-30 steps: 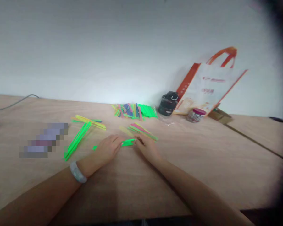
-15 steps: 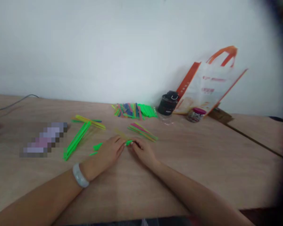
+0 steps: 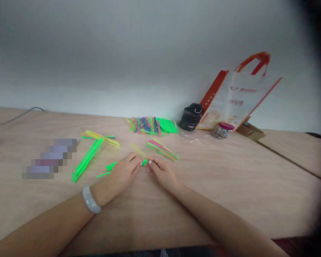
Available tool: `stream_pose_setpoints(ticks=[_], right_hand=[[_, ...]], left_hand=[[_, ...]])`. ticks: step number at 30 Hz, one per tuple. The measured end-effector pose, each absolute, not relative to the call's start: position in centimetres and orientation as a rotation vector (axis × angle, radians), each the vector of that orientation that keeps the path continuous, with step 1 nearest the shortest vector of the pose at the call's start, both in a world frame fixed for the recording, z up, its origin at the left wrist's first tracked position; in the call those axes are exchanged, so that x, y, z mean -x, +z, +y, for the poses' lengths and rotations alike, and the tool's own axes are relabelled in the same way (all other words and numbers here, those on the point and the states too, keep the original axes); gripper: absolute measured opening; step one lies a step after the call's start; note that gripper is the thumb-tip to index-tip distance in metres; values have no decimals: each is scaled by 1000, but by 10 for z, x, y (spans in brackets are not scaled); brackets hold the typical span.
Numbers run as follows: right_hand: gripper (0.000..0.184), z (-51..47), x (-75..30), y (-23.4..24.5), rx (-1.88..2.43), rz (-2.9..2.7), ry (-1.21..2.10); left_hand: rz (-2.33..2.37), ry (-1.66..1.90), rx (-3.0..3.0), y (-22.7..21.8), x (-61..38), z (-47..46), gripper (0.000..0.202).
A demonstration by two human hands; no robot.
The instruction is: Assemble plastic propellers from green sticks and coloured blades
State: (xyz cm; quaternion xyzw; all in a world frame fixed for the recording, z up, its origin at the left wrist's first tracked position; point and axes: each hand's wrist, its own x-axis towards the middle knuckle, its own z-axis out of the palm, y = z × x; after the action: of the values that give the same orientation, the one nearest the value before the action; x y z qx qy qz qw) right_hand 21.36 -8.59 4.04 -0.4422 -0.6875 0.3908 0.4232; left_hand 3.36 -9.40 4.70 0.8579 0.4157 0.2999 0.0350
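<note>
Head view: two hands pinch a small green stick (image 3: 143,162)

A long wooden table (image 3: 230,189) goes across the view, with a white wall (image 3: 123,53) behind it. By the far edge on the right, a white bag with orange handles (image 3: 234,96) leans back on the wall. Near it are a black bottle (image 3: 191,117), a little jar with a pink lid (image 3: 222,131) and a brown box (image 3: 250,131). A big pile of colored sticks (image 3: 152,126) lies by the far edge, in the middle.

Closer in, there is a long bunch of bright green sticks (image 3: 87,160) and a yellow and green bunch (image 3: 101,139). A pink and green bunch (image 3: 162,150) lies just past the hands.

The left hand (image 3: 124,172) wears a white bangle (image 3: 91,200). It and the right hand (image 3: 163,174) meet near the middle of the table. Their fingers are close together, holding the small green stick between them. A pale yellow stick (image 3: 137,150) pokes out by the left fingers, but I cannot tell if they touch it.

That green stick is tiny. A hard squeeze could bend it, and a loose grip could let it slip into the other sticks.
</note>
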Motion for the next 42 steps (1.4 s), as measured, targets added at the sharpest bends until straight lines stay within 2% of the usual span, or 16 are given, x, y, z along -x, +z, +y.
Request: stream_pose_setpoints(ticks=[8,17,26,37,42], right_hand=[[27,-89,-212,38,1128,-1744,959],[30,-96,-211,42,1111,-1902,776],[30,-98,-212,41,1075,-1981,638],[33,-92,-212,43,1044,-1938,617],[34,-84,-217,37,1042,-1924,574]], left_hand=[[1390,878,-2647,45,-33,-94,23],[1457,765,-2668,42,-34,-96,27],[1428,802,-2685,41,-35,-97,28],[1416,856,-2665,44,-36,-96,25],[1328,843,-2792,40,-37,-97,32]])
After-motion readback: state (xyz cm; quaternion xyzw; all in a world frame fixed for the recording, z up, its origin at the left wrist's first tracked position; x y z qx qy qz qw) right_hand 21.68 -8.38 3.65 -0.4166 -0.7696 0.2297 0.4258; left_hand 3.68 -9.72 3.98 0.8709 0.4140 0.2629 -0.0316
